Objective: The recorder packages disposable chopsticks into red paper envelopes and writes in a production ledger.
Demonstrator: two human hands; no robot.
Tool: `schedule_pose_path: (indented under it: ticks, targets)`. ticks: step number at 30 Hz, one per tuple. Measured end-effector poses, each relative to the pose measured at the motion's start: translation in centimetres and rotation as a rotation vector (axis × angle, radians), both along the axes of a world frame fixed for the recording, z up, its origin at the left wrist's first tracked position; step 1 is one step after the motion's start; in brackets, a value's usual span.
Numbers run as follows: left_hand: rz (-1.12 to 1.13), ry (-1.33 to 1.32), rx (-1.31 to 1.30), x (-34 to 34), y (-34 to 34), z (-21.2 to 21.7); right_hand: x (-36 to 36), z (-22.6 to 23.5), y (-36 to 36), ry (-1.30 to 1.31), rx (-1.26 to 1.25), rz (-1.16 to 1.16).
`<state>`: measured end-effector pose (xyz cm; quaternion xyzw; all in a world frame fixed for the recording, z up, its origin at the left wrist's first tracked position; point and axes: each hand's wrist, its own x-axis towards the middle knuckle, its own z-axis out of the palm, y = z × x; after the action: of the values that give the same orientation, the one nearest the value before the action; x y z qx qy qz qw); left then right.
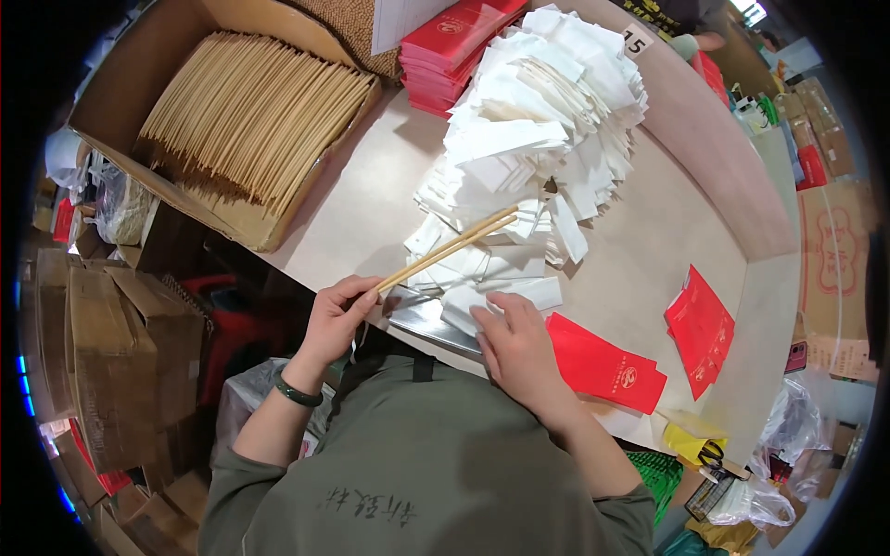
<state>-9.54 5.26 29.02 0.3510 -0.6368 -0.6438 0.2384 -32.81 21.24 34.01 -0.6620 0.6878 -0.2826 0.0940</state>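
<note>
Cardboard cartons (pixel 120 361) crowd the left of the frame beside a pale worktable (pixel 338 208), its heap of white paper slips (pixel 547 111) rising toward the top. At centre, the left hand (pixel 334 324) pinches a pair of wooden sticks (pixel 450 248) near their lower ends; the right hand (pixel 524 352), fingers bent and slightly parted, meets a single slip (pixel 538 294), its grip impossible to tell. Paper appears to be being taken up with sticks at the ready; the next move seems to call for a sure hold on that slip. The sticks run diagonally, free ends pointing upper right.
</note>
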Motion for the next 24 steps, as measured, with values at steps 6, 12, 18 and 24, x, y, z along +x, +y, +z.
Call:
schedule_pose_path:
  ticks: [6, 12, 18, 24]
  targets:
    - [0.077, 0.055, 0.162, -1.4, 0.7, -0.3, -0.7, -1.7, 1.6, -0.454, 0.092, -0.089]
    - [0.002, 0.054, 0.174, -2.1, 1.3, 0.2, -0.8, -2.4, 0.9, -0.173, 0.148, -0.033]
    - [-0.209, 0.006, 0.21, 1.8, -1.3, 2.7, -1.7, 1.1, 3.1, -0.079, 0.013, -0.041]
    - [-0.357, -0.358, -0.148, 1.7, -3.8, 2.8, -2.9, 0.3, 5.4, 0.043, 0.133, 0.059]
